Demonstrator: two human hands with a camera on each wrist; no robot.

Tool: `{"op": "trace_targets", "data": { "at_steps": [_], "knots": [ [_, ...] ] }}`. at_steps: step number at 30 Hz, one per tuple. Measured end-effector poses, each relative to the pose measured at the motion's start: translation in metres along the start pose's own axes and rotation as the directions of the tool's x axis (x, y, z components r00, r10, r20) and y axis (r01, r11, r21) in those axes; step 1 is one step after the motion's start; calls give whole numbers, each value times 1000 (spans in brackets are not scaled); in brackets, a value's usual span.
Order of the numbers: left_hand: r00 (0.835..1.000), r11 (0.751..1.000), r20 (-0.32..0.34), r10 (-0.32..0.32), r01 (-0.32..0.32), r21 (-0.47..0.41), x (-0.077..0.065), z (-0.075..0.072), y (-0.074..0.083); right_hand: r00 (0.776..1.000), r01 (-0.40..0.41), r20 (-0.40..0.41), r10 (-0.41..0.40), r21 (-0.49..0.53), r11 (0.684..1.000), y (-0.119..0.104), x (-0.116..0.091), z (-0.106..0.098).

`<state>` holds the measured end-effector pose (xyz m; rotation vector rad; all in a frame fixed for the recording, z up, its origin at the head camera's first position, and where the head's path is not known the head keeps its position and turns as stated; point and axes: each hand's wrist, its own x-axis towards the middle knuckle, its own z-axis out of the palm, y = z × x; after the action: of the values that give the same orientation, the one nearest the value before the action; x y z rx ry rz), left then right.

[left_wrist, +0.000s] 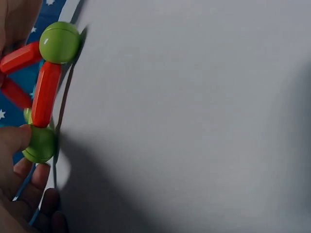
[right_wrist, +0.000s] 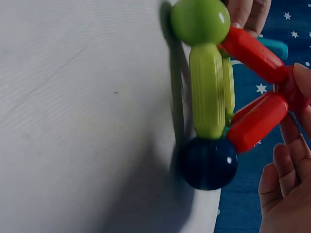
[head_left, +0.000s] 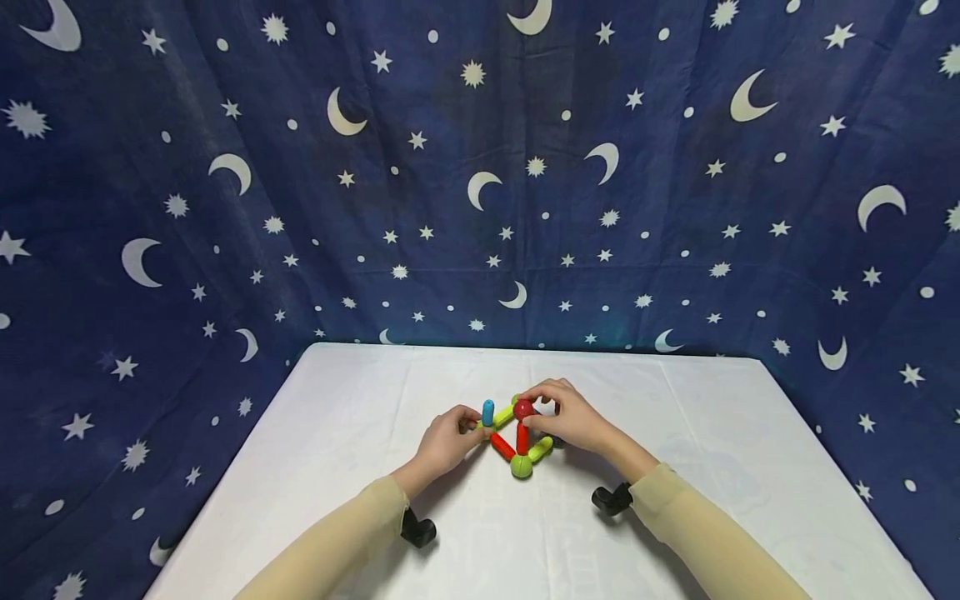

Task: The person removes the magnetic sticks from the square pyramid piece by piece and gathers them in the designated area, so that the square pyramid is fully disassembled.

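A structure of coloured rods and balls stands on the white table between my hands. My right hand (head_left: 572, 418) pinches the red ball (head_left: 523, 409) at its top between thumb and fingers. Red rods (right_wrist: 257, 123) slope down from that ball. My left hand (head_left: 444, 443) grips a green ball (left_wrist: 40, 144) at the left corner, thumb on its side. From there a red rod (left_wrist: 46, 94) runs to the front green ball (head_left: 521, 466). A yellow-green rod (right_wrist: 207, 92) links the front ball to a dark blue ball (right_wrist: 209, 164). Near my left fingertips, a blue rod (head_left: 488, 412) sticks up.
The white-covered table (head_left: 360, 392) extends around the structure. Behind it and at the sides hangs a dark blue curtain (head_left: 450, 233) with moons and stars. A black wrist camera mount (head_left: 417, 529) sits under the left sleeve, another (head_left: 611, 500) by the right.
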<state>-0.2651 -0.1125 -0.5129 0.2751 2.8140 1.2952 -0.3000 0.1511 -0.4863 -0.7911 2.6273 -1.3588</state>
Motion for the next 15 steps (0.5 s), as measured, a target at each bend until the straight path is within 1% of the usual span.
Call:
{"op": "trace_targets", "data": {
  "at_steps": [2, 7, 10, 12, 15],
  "knots": [
    [1000, 1000, -1, -26, 26, 14, 6, -1, 1, 1000, -6, -6, 6, -4, 1000, 0, -2, 0],
    [998, 997, -13, -64, 65, 52, 22, -1, 5, 999, -42, -27, 43, 11, 999, 0, -7, 4],
    [997, 995, -12, -80, 80, 64, 31, 0, 8, 999, -43, -27, 44, 30, 999, -2, -7, 8],
    [996, 994, -4, -90, 90, 63, 34, 1, 10, 999, -38, -22, 39, 35, 999, -3, -7, 11],
    [997, 996, -9, -76, 77, 40, 35, 3, 12, 999, -28, -22, 29, 41, 999, -4, -7, 14]
  ]
}}
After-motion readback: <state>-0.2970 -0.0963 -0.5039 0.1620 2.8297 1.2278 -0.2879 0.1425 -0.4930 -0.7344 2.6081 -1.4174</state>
